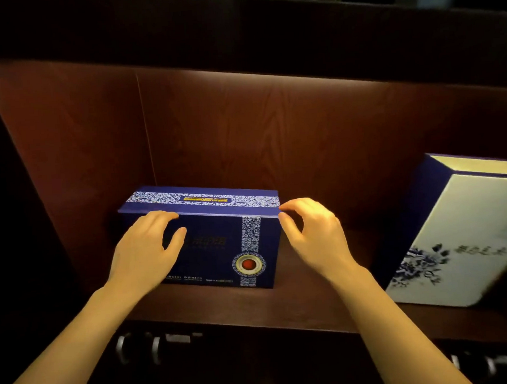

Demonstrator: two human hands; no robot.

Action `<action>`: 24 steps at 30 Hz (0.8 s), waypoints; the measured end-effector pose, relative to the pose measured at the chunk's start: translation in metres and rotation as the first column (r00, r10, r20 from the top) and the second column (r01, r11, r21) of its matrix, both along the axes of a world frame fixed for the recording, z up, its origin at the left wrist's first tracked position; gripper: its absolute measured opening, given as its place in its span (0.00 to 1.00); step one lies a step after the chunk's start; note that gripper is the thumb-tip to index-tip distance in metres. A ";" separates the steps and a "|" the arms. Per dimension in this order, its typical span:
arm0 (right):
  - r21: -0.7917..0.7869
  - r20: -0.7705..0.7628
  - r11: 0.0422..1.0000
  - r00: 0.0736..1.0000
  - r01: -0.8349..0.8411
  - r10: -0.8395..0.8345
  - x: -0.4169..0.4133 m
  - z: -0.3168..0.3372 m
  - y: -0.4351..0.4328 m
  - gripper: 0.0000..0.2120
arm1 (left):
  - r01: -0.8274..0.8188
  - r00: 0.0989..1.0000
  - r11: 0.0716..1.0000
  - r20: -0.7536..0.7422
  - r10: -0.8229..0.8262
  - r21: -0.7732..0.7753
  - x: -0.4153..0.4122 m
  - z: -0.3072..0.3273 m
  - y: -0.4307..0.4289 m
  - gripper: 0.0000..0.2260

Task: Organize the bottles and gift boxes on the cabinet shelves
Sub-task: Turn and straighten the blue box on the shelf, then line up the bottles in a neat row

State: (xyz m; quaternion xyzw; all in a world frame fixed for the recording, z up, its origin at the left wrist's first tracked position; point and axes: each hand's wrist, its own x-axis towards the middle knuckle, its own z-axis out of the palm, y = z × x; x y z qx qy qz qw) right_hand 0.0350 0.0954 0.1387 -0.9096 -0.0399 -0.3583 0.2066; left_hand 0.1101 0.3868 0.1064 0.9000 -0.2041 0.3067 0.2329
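Note:
A dark blue gift box (220, 244) with a blue-and-white patterned band and a round red seal stands on the wooden cabinet shelf (253, 307), left of centre. My left hand (144, 252) lies against its front face, fingertips at the top front edge and thumb spread on the front. My right hand (314, 235) hovers at the box's upper right corner with curled fingers, fingertips just touching the lid's edge. Neither hand closes around the box. To the right, a larger white gift box (463, 238) with blue flower print and dark blue sides leans tilted on the same shelf.
The shelf's left side wall (65, 144) is close to the blue box, and the lit back panel (272, 137) is just behind it. Bare shelf lies between the two boxes. Metal door handles (155, 347) show below the shelf's front edge.

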 end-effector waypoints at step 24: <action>0.044 -0.036 0.879 0.881 0.474 -0.473 -0.247 0.013 -0.100 0.10 | 0.641 0.756 0.753 -0.043 -0.653 -0.147 -0.120 0.020 -0.238 0.09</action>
